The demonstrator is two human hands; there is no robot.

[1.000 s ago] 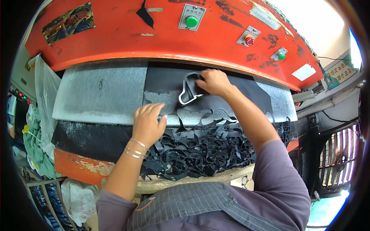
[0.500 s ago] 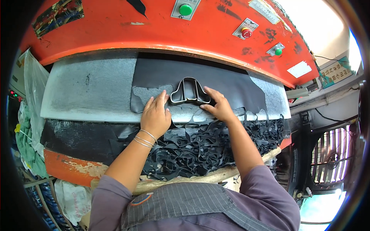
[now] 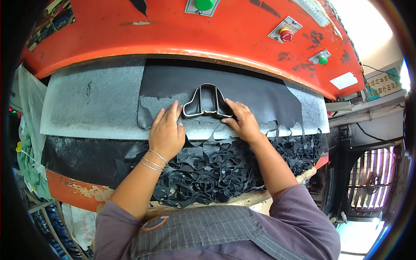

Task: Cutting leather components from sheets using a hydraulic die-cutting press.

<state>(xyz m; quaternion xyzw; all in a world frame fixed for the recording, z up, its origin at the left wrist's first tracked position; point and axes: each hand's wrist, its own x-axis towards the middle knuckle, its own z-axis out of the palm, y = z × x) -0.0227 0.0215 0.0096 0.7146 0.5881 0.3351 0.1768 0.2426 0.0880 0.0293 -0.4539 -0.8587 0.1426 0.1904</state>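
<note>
A metal cutting die (image 3: pixel 208 113), an arched outline with two flared ends and inner bars, stands on a black leather-like sheet (image 3: pixel 260 97) near its front edge. My right hand (image 3: pixel 243 121) grips the die's right end, thumb at the front corner and fingers along the side. On the left, my left hand (image 3: pixel 167 132) lies with its fingers stretched out beside the die's left end. Its fingertips rest near a cut-out gap in the sheet where the grey board shows; whether they touch the die I cannot tell.
The pale cutting board (image 3: pixel 86 104) lies under the sheet. An orange machine beam (image 3: pixel 173 37) with a red button (image 3: pixel 286 35) and green buttons (image 3: pixel 323 60) spans the far side. Tangled black offcuts (image 3: pixel 212 169) heap along the near edge, above a wooden rail (image 3: pixel 249 199).
The whole view has shifted slightly with my head. Both hands and the die keep nearly the same places on the sheet.
</note>
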